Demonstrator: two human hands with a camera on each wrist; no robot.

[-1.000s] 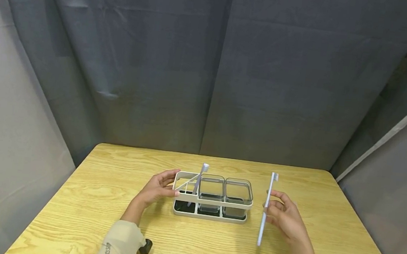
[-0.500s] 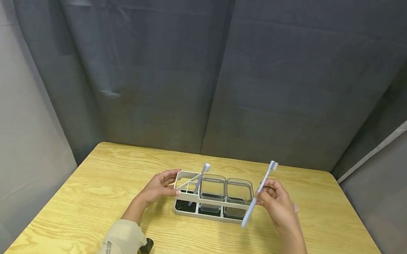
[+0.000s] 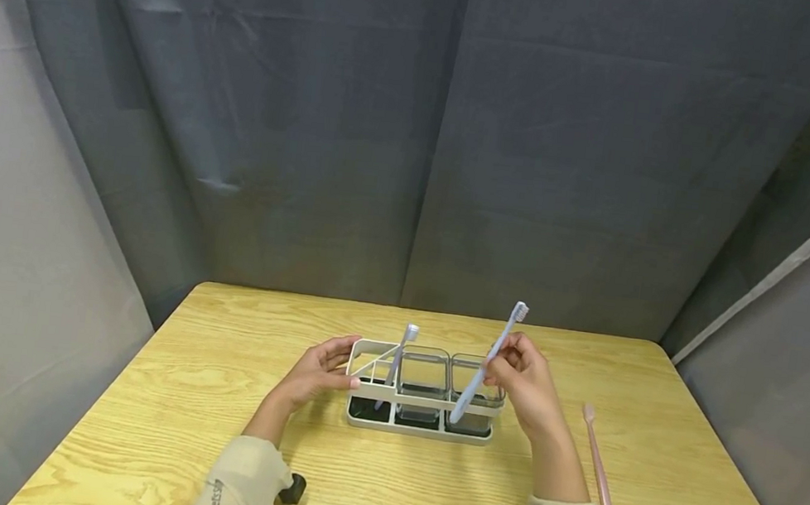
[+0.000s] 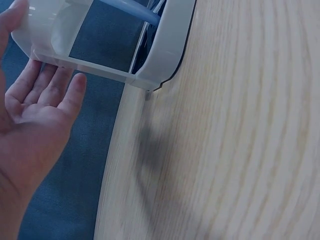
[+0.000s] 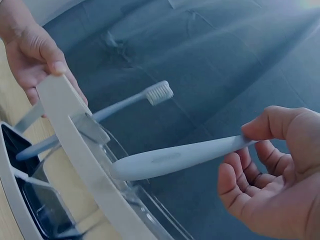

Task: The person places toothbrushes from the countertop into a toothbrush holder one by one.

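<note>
My left hand [image 3: 306,379] grips the left end of a white toothbrush holder [image 3: 425,402], thumb on its front rim and the other fingers at its outer side. A pale blue toothbrush [image 3: 406,338] leans bristles-up in the holder's divided left compartment. Two clear square cups [image 3: 424,375] fill the middle and right compartments. My right hand [image 3: 527,391] pinches a second light blue toothbrush [image 3: 473,390] between thumb and fingers, bristles up and tilted right. In the right wrist view, the lower end of this toothbrush's handle [image 5: 165,161] overlaps the holder's rim.
A pink toothbrush [image 3: 598,468] lies on the wooden table [image 3: 208,397], right of my right forearm. Grey curtains [image 3: 326,152] hang behind the table and along both sides.
My right hand has carried its toothbrush leftward and up, from beside the holder to in front of the right cup, tilting it. The pink toothbrush has come into view. My left hand stays put.
</note>
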